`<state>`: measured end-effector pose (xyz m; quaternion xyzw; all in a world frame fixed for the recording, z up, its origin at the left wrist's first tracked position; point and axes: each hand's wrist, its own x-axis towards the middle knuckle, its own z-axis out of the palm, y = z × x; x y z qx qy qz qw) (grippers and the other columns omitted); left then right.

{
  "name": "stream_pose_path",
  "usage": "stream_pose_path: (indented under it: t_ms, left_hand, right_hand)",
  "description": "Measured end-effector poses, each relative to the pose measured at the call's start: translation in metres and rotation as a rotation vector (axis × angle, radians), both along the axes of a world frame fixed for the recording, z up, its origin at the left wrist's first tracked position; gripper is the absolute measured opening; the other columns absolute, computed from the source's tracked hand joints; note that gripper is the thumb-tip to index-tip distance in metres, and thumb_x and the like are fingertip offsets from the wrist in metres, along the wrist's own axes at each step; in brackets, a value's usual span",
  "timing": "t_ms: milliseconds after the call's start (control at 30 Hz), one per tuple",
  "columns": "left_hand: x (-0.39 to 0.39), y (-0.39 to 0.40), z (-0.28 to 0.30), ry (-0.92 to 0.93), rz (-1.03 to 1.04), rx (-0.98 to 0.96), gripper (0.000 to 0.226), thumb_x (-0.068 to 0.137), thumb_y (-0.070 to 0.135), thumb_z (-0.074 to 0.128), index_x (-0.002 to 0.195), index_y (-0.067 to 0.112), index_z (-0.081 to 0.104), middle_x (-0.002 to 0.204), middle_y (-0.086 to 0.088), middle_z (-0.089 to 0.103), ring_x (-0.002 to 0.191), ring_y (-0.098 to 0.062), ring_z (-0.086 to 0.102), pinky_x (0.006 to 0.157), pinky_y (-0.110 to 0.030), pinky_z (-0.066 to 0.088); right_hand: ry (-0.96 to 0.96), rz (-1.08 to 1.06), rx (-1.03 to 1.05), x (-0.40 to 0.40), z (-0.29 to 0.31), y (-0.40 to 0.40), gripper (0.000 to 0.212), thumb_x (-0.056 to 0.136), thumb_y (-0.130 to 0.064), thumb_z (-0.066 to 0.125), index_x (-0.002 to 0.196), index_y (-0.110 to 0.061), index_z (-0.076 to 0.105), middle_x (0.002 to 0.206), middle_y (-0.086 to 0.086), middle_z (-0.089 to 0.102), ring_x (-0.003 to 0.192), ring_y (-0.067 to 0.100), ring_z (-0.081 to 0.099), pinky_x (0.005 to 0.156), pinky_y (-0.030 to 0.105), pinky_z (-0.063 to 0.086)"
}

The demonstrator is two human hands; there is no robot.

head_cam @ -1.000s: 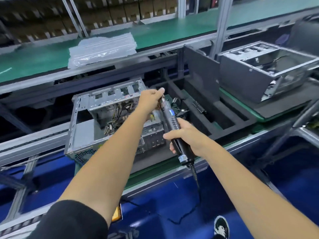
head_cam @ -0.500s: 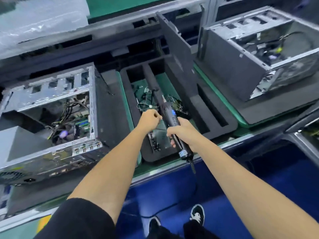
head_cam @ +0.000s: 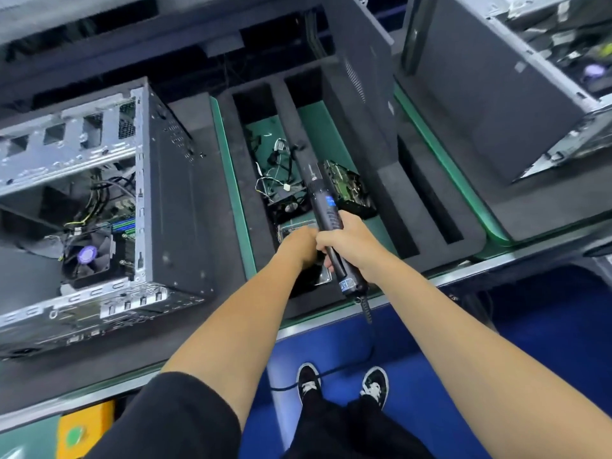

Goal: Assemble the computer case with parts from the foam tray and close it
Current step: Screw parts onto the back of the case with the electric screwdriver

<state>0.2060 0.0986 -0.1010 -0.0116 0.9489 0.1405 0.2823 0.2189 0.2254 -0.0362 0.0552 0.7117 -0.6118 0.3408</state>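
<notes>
Open computer case (head_cam: 99, 200) is lying at 9 o'clock on the bench (head_cam: 463, 279), its CPU fan (head_cam: 87, 256) showing inside. Black foam tray (head_cam: 390, 207) is sitting at centre, just beside the case; a second case (head_cam: 516, 104) is standing at 2 o'clock. Tray compartments are holding loose cables (head_cam: 278, 167) and a circuit board (head_cam: 344, 183). Right hand (head_cam: 347, 241) is gripping a corded electric screwdriver (head_cam: 328, 223), fingers wrapped around its barrel. Left hand (head_cam: 298, 243) is reaching into the near compartment, fingers curled; cannot tell whether it is pinching anything.
</notes>
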Motion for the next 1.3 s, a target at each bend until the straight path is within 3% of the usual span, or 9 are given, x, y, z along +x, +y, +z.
stream_pose_path:
  t_ms: [367, 433, 500, 667, 767, 867, 1000, 1200, 1300]
  left_hand:
    - [-0.015, -0.007, 0.005, -0.009, 0.000, 0.000, 0.026, 0.088, 0.004, 0.046, 0.109, -0.002, 0.061, 0.113, -0.019, 0.061, 0.105, -0.035, 0.057, 0.088, -0.039, 0.047]
    - [-0.019, -0.010, 0.012, -0.005, 0.033, -0.024, 0.018, 0.088, 0.004, 0.049, 0.096, -0.002, 0.063, 0.108, -0.018, 0.061, 0.101, -0.034, 0.057, 0.083, -0.035, 0.047]
    - [-0.022, -0.013, 0.023, 0.012, 0.152, 0.020, 0.018, 0.085, 0.002, 0.052, 0.069, 0.007, 0.058, 0.091, -0.014, 0.059, 0.091, -0.030, 0.057, 0.073, -0.031, 0.044]
    - [-0.029, -0.027, 0.062, 0.232, 0.826, 0.626, 0.035, 0.073, -0.014, 0.042, 0.055, 0.009, 0.060, 0.060, -0.005, 0.060, 0.060, -0.022, 0.055, 0.060, -0.030, 0.050]
    - [-0.034, -0.033, 0.104, 0.277, 1.111, 0.960, 0.027, 0.071, -0.005, 0.048, 0.053, 0.013, 0.059, 0.051, -0.002, 0.051, 0.047, -0.018, 0.043, 0.053, -0.026, 0.036]
    - [-0.035, -0.042, 0.137, 0.338, 1.100, 1.117, 0.039, 0.079, 0.004, 0.054, 0.044, 0.019, 0.058, 0.049, 0.003, 0.052, 0.044, -0.011, 0.043, 0.057, -0.027, 0.035]
    - [-0.025, -0.047, 0.167, 0.316, 1.056, 1.301, 0.022, 0.094, 0.008, 0.050, 0.075, 0.008, 0.059, 0.066, -0.002, 0.057, 0.055, -0.010, 0.051, 0.066, -0.022, 0.043]
    - [0.005, -0.058, 0.201, 0.285, 0.927, 1.384, 0.015, 0.097, 0.009, 0.049, 0.086, 0.007, 0.059, 0.065, 0.001, 0.059, 0.050, -0.006, 0.057, 0.053, -0.015, 0.047]
    - [0.027, -0.069, 0.210, 0.282, 0.820, 1.341, 0.015, 0.096, 0.008, 0.050, 0.084, 0.008, 0.060, 0.070, -0.001, 0.061, 0.059, -0.008, 0.060, 0.059, -0.018, 0.050]
  right_hand:
    - [-0.005, 0.028, -0.009, -0.009, -0.002, -0.006, 0.024, 0.076, 0.002, 0.061, 0.094, -0.009, 0.049, 0.077, 0.013, 0.053, 0.043, 0.020, 0.054, 0.045, 0.030, 0.050]
    - [0.008, 0.040, -0.006, -0.008, 0.002, -0.005, 0.024, 0.076, 0.002, 0.061, 0.094, -0.009, 0.049, 0.077, 0.012, 0.053, 0.043, 0.018, 0.055, 0.045, 0.028, 0.050]
    - [0.008, 0.036, -0.015, -0.007, 0.006, -0.004, 0.024, 0.077, 0.001, 0.061, 0.096, -0.009, 0.050, 0.075, 0.010, 0.055, 0.044, 0.019, 0.055, 0.046, 0.029, 0.050]
    - [0.024, 0.057, -0.047, -0.001, 0.025, -0.005, 0.023, 0.078, 0.000, 0.060, 0.096, -0.010, 0.050, 0.074, 0.009, 0.055, 0.048, 0.022, 0.055, 0.049, 0.031, 0.050]
    - [0.045, 0.084, -0.048, 0.007, 0.041, -0.012, 0.022, 0.080, -0.001, 0.060, 0.095, -0.011, 0.047, 0.073, 0.009, 0.052, 0.050, 0.024, 0.054, 0.050, 0.033, 0.049]
    - [0.060, 0.078, -0.068, 0.020, 0.060, -0.022, 0.024, 0.081, 0.000, 0.061, 0.095, -0.010, 0.045, 0.069, 0.009, 0.052, 0.047, 0.022, 0.053, 0.046, 0.031, 0.049]
    - [0.115, 0.038, -0.094, 0.043, 0.085, -0.035, 0.026, 0.079, 0.000, 0.061, 0.093, -0.011, 0.044, 0.070, 0.011, 0.049, 0.048, 0.024, 0.051, 0.047, 0.031, 0.048]
    - [0.185, -0.036, -0.093, 0.081, 0.111, -0.045, 0.025, 0.078, -0.001, 0.061, 0.094, -0.011, 0.045, 0.067, 0.010, 0.051, 0.050, 0.025, 0.051, 0.047, 0.031, 0.048]
    - [0.213, -0.037, -0.097, 0.102, 0.118, -0.050, 0.024, 0.077, 0.000, 0.061, 0.091, -0.011, 0.045, 0.062, 0.010, 0.053, 0.046, 0.024, 0.051, 0.046, 0.031, 0.047]
